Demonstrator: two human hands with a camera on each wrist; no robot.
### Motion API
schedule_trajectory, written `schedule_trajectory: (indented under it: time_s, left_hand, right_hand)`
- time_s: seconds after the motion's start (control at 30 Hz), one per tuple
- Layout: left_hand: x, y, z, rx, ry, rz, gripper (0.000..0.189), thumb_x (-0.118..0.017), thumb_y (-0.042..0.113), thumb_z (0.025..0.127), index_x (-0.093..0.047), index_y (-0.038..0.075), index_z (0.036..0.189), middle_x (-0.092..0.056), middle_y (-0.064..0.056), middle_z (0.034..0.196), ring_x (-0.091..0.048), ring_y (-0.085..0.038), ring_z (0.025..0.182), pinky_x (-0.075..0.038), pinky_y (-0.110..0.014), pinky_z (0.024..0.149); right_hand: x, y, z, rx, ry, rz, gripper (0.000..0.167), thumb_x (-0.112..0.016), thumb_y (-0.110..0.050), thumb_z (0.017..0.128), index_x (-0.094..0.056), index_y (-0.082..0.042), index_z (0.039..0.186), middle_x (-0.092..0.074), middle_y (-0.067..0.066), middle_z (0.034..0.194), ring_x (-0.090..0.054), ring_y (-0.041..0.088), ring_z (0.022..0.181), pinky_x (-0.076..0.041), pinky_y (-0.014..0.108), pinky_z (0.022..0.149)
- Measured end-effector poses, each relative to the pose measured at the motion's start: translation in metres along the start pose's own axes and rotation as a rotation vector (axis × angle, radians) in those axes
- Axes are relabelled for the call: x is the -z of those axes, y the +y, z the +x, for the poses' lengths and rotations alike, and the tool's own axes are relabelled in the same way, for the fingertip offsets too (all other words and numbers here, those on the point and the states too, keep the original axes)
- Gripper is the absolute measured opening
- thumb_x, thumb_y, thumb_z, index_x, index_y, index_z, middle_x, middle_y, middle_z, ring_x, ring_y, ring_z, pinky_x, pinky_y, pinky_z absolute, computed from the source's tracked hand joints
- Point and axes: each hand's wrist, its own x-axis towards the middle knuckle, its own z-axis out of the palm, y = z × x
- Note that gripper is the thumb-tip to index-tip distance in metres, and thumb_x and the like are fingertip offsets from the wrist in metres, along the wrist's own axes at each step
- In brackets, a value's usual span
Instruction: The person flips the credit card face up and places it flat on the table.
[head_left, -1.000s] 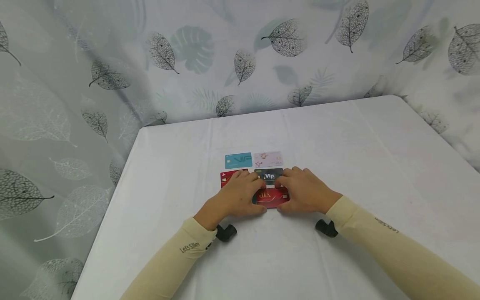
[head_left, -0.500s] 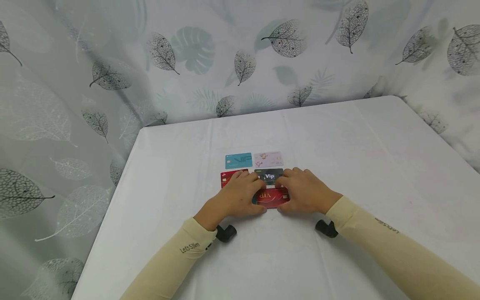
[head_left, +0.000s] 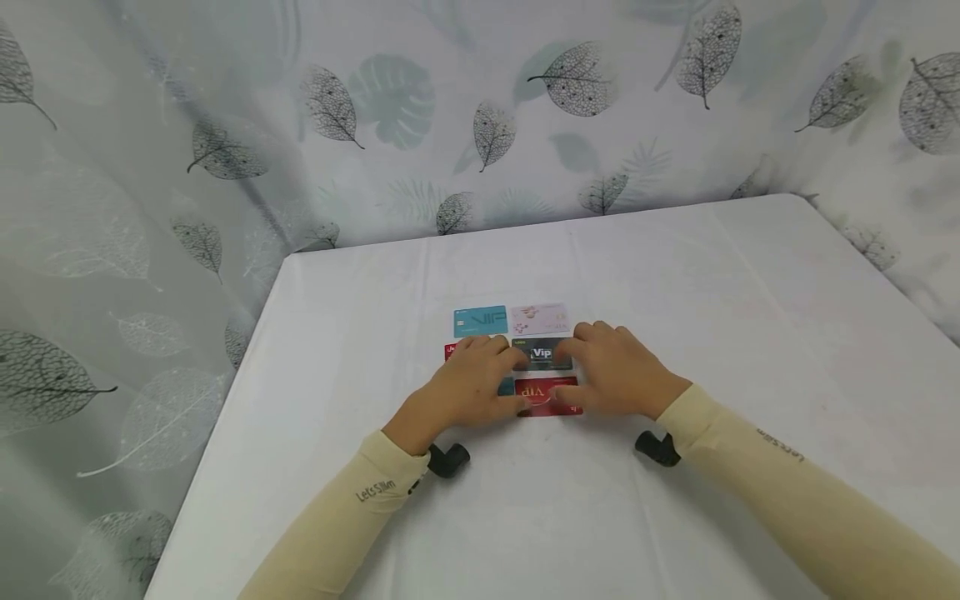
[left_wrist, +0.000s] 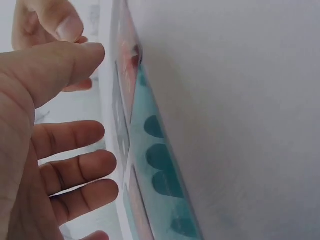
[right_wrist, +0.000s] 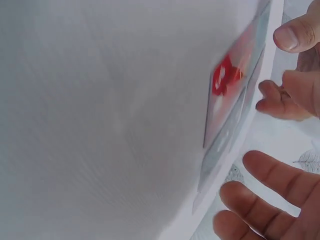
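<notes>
Several bank-style cards lie flat on the white table in two columns. My left hand point(head_left: 468, 387) hovers over the left column, its fingers loosely bent and holding nothing. Under it show the edge of a red card point(head_left: 451, 350) and a corner of a teal card point(head_left: 506, 387), the latter seen along its length in the left wrist view point(left_wrist: 162, 160). The nearest right card is a red VIP card point(head_left: 537, 386), overlapped by both thumbs. Behind it lies a dark Vip card point(head_left: 541, 354). My right hand point(head_left: 622, 375) hangs at the right column's edge, fingers spread and raised above the cards.
A teal VIP card point(head_left: 480, 321) and a pink flowered card point(head_left: 540, 318) form the far row. The white-covered table point(head_left: 360, 333) ends at a leaf-patterned curtain point(head_left: 420, 100) behind and at the left. Black wrist cameras point(head_left: 450, 461) sit beneath the cream sleeves point(head_left: 750, 450).
Both hands have come up off the cards, and the right has drawn slightly right and away. More of the red VIP card shows. The cards keep their layout; the head view shifts slightly.
</notes>
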Motion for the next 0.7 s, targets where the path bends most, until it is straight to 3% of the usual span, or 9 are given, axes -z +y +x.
schedule_trajectory:
  time_s: [0.17,0.4,0.57,0.7]
  left_hand:
    - [0.004,-0.008,0.001,0.054,0.032,-0.001,0.057,-0.068,0.053,0.096,-0.061,0.017,0.139,-0.062,-0.003,0.125,-0.055,-0.024,0.121,-0.035,-0.052,0.117]
    - [0.015,-0.027,0.002,0.141,0.131,-0.023,0.060,-0.062,0.054,0.100,-0.058,0.012,0.143,-0.061,-0.009,0.134,-0.053,-0.030,0.126,-0.034,-0.054,0.117]
    - [0.031,-0.047,0.003,0.222,0.241,-0.018,0.060,-0.060,0.050,0.102,-0.056,0.008,0.144,-0.059,-0.012,0.136,-0.051,-0.033,0.130,-0.030,-0.054,0.119]
    - [0.042,-0.066,0.004,0.284,0.334,-0.028,0.060,-0.058,0.049,0.103,-0.054,0.007,0.145,-0.056,-0.016,0.141,-0.047,-0.036,0.136,-0.028,-0.055,0.119]
  right_hand:
    - [0.010,0.008,0.006,-0.019,0.089,-0.007,0.051,-0.078,-0.050,0.087,-0.074,-0.010,0.119,-0.067,0.012,0.105,-0.061,0.030,0.092,-0.052,0.049,0.079]
    - [0.021,0.029,0.016,-0.079,0.212,-0.032,0.055,-0.075,-0.051,0.090,-0.070,-0.008,0.125,-0.066,0.018,0.113,-0.062,0.037,0.102,-0.051,0.057,0.085]
    - [0.031,0.047,0.023,-0.165,0.273,-0.037,0.058,-0.073,-0.052,0.091,-0.069,-0.008,0.129,-0.065,0.021,0.120,-0.059,0.042,0.106,-0.048,0.061,0.086]
    - [0.039,0.060,0.028,-0.230,0.290,-0.033,0.061,-0.070,-0.052,0.093,-0.064,-0.007,0.134,-0.061,0.025,0.127,-0.054,0.047,0.117,-0.043,0.067,0.094]
